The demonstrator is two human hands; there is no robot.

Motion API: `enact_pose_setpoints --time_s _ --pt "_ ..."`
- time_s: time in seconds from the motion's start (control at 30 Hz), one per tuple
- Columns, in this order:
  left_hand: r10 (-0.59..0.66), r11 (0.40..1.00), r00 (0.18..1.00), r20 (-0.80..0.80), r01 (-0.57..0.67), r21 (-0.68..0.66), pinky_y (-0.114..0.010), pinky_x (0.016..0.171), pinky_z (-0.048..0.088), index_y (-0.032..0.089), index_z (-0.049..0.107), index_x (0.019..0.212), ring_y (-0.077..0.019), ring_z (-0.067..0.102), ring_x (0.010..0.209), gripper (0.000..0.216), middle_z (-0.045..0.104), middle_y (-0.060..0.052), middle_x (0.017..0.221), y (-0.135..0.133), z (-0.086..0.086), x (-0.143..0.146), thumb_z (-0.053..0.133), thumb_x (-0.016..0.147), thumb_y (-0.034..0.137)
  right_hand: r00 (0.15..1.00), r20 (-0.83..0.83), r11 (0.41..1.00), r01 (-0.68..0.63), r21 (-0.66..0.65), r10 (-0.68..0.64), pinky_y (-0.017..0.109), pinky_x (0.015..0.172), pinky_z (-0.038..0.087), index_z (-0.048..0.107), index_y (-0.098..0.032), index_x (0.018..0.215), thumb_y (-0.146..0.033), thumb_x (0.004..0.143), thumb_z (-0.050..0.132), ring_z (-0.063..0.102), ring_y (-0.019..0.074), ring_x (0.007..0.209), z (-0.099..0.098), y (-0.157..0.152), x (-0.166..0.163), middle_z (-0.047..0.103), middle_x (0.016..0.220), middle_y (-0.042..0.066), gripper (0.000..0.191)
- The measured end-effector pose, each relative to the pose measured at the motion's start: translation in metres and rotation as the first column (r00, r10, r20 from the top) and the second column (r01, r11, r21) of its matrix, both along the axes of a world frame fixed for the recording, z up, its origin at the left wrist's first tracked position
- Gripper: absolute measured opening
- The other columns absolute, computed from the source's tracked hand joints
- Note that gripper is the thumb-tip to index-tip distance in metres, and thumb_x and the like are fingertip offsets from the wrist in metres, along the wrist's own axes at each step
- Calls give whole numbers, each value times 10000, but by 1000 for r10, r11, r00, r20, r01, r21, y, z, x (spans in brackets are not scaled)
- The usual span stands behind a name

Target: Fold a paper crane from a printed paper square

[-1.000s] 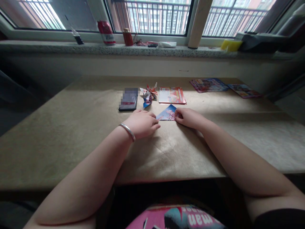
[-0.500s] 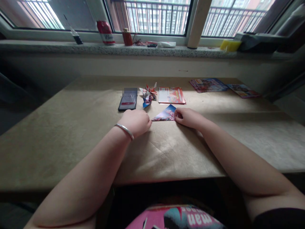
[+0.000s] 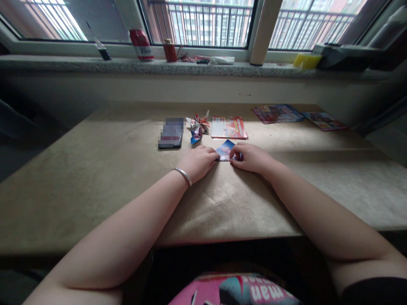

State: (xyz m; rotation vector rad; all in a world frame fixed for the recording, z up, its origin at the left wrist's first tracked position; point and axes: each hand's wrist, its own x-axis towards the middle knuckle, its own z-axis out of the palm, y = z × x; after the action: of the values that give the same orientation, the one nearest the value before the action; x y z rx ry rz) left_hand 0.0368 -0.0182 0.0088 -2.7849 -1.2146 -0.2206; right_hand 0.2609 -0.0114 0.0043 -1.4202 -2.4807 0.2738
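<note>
A folded sheet of blue and pink printed paper lies on the table in front of me, its peak pointing away. My left hand is closed at the paper's left side, with the fingertips on its edge. On the right side, the thumb and curled fingers of my right hand pinch the paper near its lower edge. Both hands hide parts of the sheet. Just beyond them stand folded paper figures in red, white and blue, next to a stack of printed paper sheets.
A phone lies left of the folded figures. More printed sheets are at the table's back right. Along the windowsill stand a red can, a red bottle and a yellow item.
My left hand has moved right, and the paper's left corner no longer sticks out as far. My right fingers have shifted slightly left over the sheet.
</note>
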Motion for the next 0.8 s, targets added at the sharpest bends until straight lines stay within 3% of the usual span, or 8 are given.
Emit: enact_pose_setpoints --time_s 0.13,0.3,0.5,0.63,0.8 --pt "18 999 999 -31 -17 33 -321 762 491 205 696 1035 -228 632 951 264 699 -78 1027 -1 1 6 459 923 241 994 58 985 -103 140 95 313 839 420 690 -230 899 -271 820 556 580 214 941 2 -4 -4 681 971 53 161" --pt "113 992 991 -67 -108 71 -338 634 444 155 695 846 -258 670 809 285 722 -108 896 -5 7 11 438 914 257 987 135 974 -108 197 82 337 858 406 694 -222 881 -251 833 534 577 233 944 4 -7 -12 710 932 60 169" --pt "96 988 992 79 -105 114 -345 706 425 178 679 849 -231 662 804 225 717 -72 853 -1 2 9 481 889 275 994 106 954 -4 299 -29 334 818 401 666 -204 818 -235 825 511 576 235 894 5 -11 -20 701 880 74 158" --pt "34 989 981 190 -60 135 -344 766 402 204 680 910 -209 643 845 220 708 -43 905 -2 -1 12 503 912 336 999 26 946 19 325 -30 330 830 403 643 -205 814 -238 809 523 569 236 921 4 -14 -26 692 902 72 125" --pt "19 980 976 215 -61 190 -356 784 371 201 677 834 -196 620 839 291 700 -41 881 -7 1 15 439 948 323 999 -39 949 28 314 -17 325 838 409 627 -220 804 -232 804 521 578 231 921 6 -17 -29 689 900 60 107"
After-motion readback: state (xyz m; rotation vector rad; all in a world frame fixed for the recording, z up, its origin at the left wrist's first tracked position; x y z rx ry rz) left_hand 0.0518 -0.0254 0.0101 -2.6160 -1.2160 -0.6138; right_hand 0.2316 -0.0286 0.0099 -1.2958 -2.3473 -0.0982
